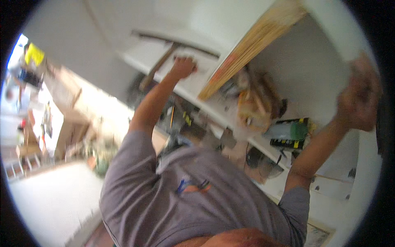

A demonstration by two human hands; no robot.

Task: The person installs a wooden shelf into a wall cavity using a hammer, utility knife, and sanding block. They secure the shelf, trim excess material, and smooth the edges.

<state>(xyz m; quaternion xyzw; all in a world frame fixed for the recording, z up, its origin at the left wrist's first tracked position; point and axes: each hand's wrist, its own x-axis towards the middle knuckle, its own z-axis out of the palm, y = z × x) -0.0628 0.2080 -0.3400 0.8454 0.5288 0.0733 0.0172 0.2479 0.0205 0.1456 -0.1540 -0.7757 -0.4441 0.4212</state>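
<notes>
My left hand [185, 67] reaches over a white shelf with its fingers curled in. Whatever it may hold is hidden by the blur. Beside it lies a long dark bar [177, 43], and a brown strip [158, 67] slants down from the bar. A long tan piece [255, 47], lined lengthwise like a bundle of thin wooden strips, slopes to the right of that hand. On the far right, my right hand [362, 96] is raised near the pale side panel [321, 45]. Motion smears its fingers, so its grip is unclear.
Shelves hold a yellowish bag [253, 111], a black and yellow box [288, 132] with a green part, and dark clutter. A clear-lensed item [263, 162] is lower down. At left are cardboard boxes [74, 131], a ladder [22, 166] and a person in yellow [34, 54].
</notes>
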